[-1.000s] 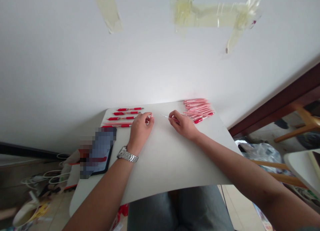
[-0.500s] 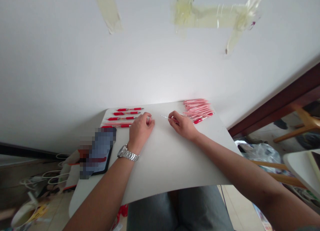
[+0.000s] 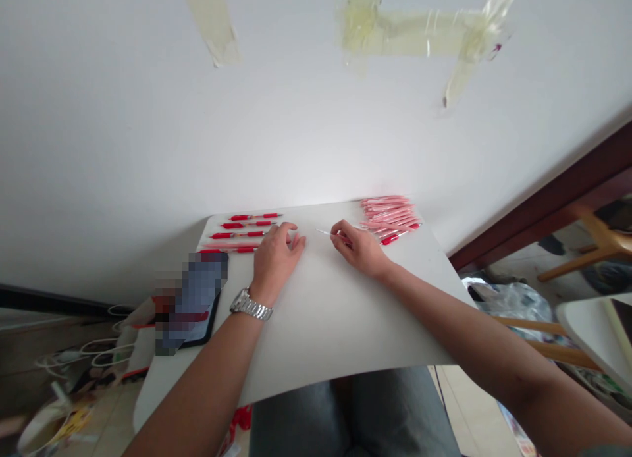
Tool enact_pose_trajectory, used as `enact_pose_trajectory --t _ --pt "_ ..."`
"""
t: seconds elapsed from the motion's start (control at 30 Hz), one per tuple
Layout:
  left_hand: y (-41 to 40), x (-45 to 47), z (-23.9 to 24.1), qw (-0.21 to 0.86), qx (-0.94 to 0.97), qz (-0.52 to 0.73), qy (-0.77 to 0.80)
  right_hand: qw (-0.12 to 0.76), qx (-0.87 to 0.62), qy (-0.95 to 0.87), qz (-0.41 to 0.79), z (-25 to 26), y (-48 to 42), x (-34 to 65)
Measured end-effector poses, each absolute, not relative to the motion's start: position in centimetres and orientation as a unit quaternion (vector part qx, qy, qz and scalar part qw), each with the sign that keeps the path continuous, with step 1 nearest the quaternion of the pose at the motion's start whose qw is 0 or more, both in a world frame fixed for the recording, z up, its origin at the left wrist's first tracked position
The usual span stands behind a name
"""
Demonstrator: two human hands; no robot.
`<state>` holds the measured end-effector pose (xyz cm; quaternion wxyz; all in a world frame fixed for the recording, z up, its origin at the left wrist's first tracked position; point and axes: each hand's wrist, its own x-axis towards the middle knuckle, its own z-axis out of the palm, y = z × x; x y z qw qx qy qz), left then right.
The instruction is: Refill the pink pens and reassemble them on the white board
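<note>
My right hand (image 3: 359, 247) is closed in a pinch around a thin pen refill (image 3: 324, 232), its pale tip pointing left toward my other hand. Some red shows between the fingers; the rest is hidden by them. My left hand (image 3: 276, 253), with a metal watch on the wrist, rests on the table with thumb and index finger apart and nothing visible between them. Beside it on the left lie several red pens (image 3: 239, 236) in a row, one pinkish refill or stick (image 3: 222, 245) among them. Just beyond my right hand is a pile of pink refills (image 3: 390, 210), with a red pen (image 3: 391, 238) at its near edge.
A phone (image 3: 200, 305), partly pixelated, lies at the left edge of the white table (image 3: 316, 325). Behind the table rises a white wall with tape strips. Cables and a cup sit low on the left; wooden chair parts and plastic bags are on the right.
The thumb and index finger of my left hand have parted slightly, and the pinkish bit seen between them no longer shows. My right hand keeps the refill almost in place.
</note>
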<state>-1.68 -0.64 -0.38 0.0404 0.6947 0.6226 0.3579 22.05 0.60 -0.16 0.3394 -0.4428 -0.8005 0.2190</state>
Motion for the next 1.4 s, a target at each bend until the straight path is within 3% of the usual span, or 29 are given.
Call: enact_pose_trajectory --t 0.13,0.27,0.5,0.83,1.07,1.4 --pt "-0.8 -1.4 0.1 0.068 0.695 0.430 0.572 0.338 -0.437 -0.802 0.227 -0.1 0.5 22.1" --pt "-1.3 -0.5 0.4 0.188 0.670 0.523 0.492 0.339 -0.421 -0.806 0.239 0.1 0.4 22.0" --pt "-1.8 0.4 0.4 0.285 0.658 0.529 0.453 0.341 -0.390 -0.818 0.250 0.1 0.4 22.0" --pt "-1.8 0.3 0.5 0.293 0.664 0.513 0.459 0.333 -0.390 -0.822 0.247 0.1 0.3 22.0" --pt "-1.9 0.5 0.7 0.326 0.600 0.575 0.450 0.334 -0.413 -0.815 0.232 0.0 0.5 22.1" --pt "-0.8 -1.5 0.5 0.178 0.626 0.563 0.510 0.349 -0.442 -0.796 0.222 -0.5 0.9 22.4"
